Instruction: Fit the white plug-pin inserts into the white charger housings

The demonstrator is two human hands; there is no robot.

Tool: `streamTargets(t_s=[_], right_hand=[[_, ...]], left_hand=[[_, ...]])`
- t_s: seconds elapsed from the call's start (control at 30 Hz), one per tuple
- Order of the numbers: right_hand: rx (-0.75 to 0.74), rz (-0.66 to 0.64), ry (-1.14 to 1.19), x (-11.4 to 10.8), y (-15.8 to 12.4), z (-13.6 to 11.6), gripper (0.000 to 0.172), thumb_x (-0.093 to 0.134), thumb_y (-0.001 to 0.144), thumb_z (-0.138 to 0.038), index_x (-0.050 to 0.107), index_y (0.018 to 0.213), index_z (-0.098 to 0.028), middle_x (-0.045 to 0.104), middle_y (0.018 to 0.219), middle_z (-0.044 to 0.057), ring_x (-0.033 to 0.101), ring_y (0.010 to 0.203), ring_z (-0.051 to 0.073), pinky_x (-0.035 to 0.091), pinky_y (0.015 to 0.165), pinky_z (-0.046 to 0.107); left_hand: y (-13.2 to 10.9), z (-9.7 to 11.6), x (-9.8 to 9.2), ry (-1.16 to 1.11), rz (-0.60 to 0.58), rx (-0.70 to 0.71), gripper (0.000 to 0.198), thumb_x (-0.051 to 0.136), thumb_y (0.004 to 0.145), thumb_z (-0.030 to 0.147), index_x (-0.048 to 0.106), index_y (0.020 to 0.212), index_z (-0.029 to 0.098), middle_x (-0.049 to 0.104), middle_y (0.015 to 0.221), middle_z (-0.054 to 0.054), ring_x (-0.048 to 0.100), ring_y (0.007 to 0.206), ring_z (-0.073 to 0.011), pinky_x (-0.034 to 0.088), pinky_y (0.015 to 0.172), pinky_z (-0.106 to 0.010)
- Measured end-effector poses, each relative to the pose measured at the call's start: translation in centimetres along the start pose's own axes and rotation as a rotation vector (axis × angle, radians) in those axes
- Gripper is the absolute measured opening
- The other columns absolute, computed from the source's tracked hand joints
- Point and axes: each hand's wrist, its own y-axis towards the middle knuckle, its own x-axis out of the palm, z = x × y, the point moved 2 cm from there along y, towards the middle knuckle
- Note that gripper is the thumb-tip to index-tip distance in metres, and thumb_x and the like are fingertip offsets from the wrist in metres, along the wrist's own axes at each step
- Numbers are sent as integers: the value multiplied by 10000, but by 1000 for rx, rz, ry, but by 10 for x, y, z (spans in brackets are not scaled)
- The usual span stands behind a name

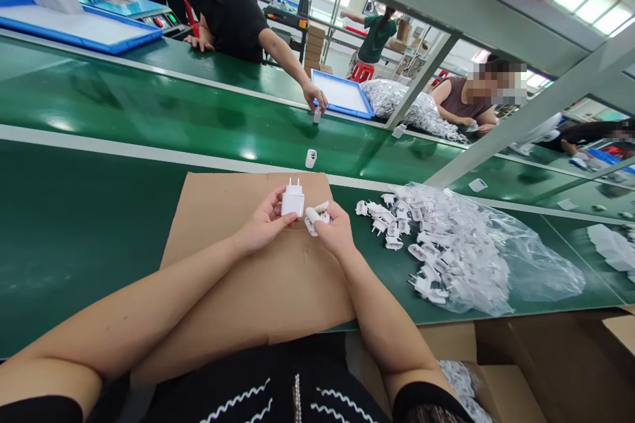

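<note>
My left hand (270, 217) is closed on a white plug charger (292, 203), whose two metal pins point up and away from me. Just to its right, my right hand (336, 228) grips small white plastic plug parts (313, 219); the fingers cover some of them, so I cannot tell how many. Both hands are above a brown cardboard sheet (238, 211) on the green bench. Past the sheet, a white charger housing (311, 158) stands on the green conveyor belt.
To the right, loose white plug parts (391, 221) spill from a clear plastic bag (496, 244). Across the belt, a co-worker's hand (315, 96) holds a small white piece. Blue-edged trays (342, 94), a slanting metal post (516, 109) and a cardboard box (560, 363) are around.
</note>
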Motion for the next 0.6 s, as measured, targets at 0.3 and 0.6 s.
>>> streamTargets(t_s=[0.3, 0.6], right_hand=[[-246, -261, -32, -4, 0, -2, 719, 767, 762, -363, 529, 1437, -302, 599, 901, -8, 531, 665, 117, 490, 632, 264], [-597, -156, -98, -10, -6, -13, 492, 710, 854, -381, 628, 1330, -290, 666, 1110, 76, 623, 886, 192, 532, 778, 333]], left_hand=[[-4, 6, 0, -65, -113, 85, 754, 706, 915, 388, 290, 1541, 331, 588, 1191, -76, 632, 996, -196, 568, 887, -325], [-5, 25, -6, 179, -135, 338, 495, 780, 861, 336, 600, 1320, 297, 542, 1341, -91, 561, 1194, -263, 529, 995, -363]])
